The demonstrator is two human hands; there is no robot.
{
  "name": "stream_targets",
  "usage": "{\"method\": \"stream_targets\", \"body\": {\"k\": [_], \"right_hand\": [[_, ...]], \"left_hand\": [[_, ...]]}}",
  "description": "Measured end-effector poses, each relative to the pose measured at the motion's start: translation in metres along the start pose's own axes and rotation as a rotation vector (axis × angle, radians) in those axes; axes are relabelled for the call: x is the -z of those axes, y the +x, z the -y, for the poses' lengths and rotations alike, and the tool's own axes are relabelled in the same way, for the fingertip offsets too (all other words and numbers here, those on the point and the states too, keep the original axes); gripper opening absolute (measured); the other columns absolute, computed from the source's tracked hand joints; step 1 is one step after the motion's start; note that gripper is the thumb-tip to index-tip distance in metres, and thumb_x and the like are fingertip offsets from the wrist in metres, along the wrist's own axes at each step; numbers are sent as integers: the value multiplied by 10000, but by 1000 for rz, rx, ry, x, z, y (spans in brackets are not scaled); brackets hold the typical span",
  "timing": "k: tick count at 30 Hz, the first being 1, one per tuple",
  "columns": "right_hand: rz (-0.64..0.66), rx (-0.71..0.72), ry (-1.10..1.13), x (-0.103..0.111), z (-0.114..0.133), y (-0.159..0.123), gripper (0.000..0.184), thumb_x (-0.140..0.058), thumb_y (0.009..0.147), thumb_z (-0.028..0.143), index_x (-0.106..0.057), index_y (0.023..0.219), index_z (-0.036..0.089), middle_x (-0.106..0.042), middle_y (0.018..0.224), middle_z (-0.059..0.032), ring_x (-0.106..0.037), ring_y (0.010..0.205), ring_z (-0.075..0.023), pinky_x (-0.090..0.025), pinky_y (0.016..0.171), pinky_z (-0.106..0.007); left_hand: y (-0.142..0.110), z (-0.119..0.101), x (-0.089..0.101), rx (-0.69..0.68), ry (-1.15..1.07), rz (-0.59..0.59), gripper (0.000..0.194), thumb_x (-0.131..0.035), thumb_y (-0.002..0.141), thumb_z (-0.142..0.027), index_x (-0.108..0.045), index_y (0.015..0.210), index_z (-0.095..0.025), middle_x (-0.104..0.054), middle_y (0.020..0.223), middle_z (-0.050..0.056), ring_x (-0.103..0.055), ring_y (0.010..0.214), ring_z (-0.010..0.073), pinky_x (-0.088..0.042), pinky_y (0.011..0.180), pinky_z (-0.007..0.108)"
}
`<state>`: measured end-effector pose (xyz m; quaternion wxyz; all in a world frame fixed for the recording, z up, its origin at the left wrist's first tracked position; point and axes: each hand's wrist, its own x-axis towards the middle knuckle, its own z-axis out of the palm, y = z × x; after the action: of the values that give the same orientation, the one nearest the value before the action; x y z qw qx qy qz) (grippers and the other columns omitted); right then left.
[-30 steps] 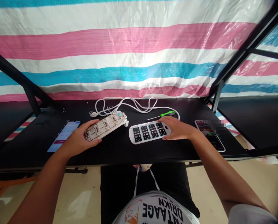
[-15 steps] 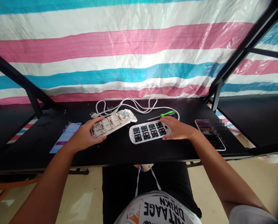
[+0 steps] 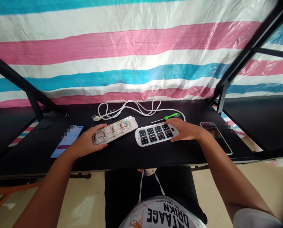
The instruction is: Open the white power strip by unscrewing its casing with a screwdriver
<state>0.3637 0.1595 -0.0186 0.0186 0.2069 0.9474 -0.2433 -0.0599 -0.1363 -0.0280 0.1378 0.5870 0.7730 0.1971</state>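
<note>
One half of an opened power strip [image 3: 115,130], with metal contact strips and a small blue part inside, lies slanted at centre left. My left hand [image 3: 88,139] is closed on its left end, thumb along the near edge and fingers over the far edge. The other half, a white shell [image 3: 139,141] with two rows of black socket inserts, faces up at centre right. My right hand [image 3: 183,129] grips its right end between thumb and fingers. A narrow gap separates the two halves. Just beyond my right fingers lies a green-handled screwdriver [image 3: 172,116].
A white cord with a plug [image 3: 97,117] loops along the back of the black table [image 3: 122,156]. One phone [image 3: 66,141] lies at the left, another phone [image 3: 217,137] at the right. Black metal frame bars and a striped plastic sheet [image 3: 132,57] stand behind.
My right hand and its shell have shifted slightly right. The contact-strip half lies flatter, and the white piece that stuck out at its right end no longer shows there.
</note>
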Motion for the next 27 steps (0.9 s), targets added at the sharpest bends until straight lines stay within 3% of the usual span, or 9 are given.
{"method": "stream_targets", "body": {"k": [4,8,12,17,19,21,24,26,27], "right_hand": [[29,5,-30,11,-9,0,893,-894,676,325,-582,1508,229,-517,1633,-139,-391,1584,-396,-364,1298,-561],[32,-40,-42,21,13,0,893,-911,697,455,-593,1498,221,-495,1654,-143,-399,1580,-410,-376,1294,-567],[-136,17,30,23,54,12,570,-693,952,494,-607,1458,247,-626,1529,-100,-585,1437,-327,-487,1200,-487],[-279,186,54,13,89,53,284,-647,996,332,-694,1241,196,-759,1266,-102,-716,1185,-286,-544,1038,-433],[-321,217,33,8,95,70,214,-591,1011,250,-707,1174,175,-778,1160,-105,-732,1073,-271,-544,960,-405],[-381,212,8,2,97,85,219,-538,1017,192,-711,1149,169,-782,1108,-103,-727,1009,-254,-529,908,-374],[-462,173,-7,-9,94,98,231,-515,1020,170,-710,1144,173,-780,1094,-106,-716,970,-245,-506,866,-352],[-479,157,-3,-16,89,102,214,-522,1017,172,-712,1117,177,-778,1068,-104,-712,955,-245,-497,850,-347],[-479,155,1,-20,87,102,204,-529,1016,174,-714,1101,181,-778,1053,-101,-711,948,-243,-495,844,-344]], "left_hand": [[2,4,1,-2,-16,37,950,-819,770,-564,-452,1608,-306,-516,1618,95,-551,1426,377,-458,1208,526],[4,7,2,6,-19,43,946,-826,767,-539,-452,1609,-326,-524,1606,92,-568,1409,367,-468,1201,520],[9,7,1,-17,-20,36,953,-829,750,-545,-467,1603,-322,-531,1603,89,-564,1419,372,-467,1207,511],[16,1,2,-29,-21,38,985,-840,741,-588,-469,1602,-288,-522,1611,119,-560,1423,388,-456,1223,532],[15,-5,5,-51,-31,-35,959,-818,765,-638,-485,1585,-270,-511,1620,124,-526,1458,396,-422,1250,545],[6,-17,10,-81,-48,-209,826,-747,836,-662,-539,1522,-251,-533,1598,113,-510,1472,384,-390,1273,544],[-22,-47,11,-33,-86,-468,472,-612,950,-631,-673,1257,-276,-696,1340,54,-665,1239,317,-521,1151,484],[-48,-70,5,13,-127,-467,381,-539,988,-640,-700,988,-295,-748,1038,21,-712,1022,286,-598,1000,464],[-60,-81,0,-17,-142,-381,400,-515,997,-648,-708,930,-304,-743,966,21,-712,988,291,-616,944,469]]}}
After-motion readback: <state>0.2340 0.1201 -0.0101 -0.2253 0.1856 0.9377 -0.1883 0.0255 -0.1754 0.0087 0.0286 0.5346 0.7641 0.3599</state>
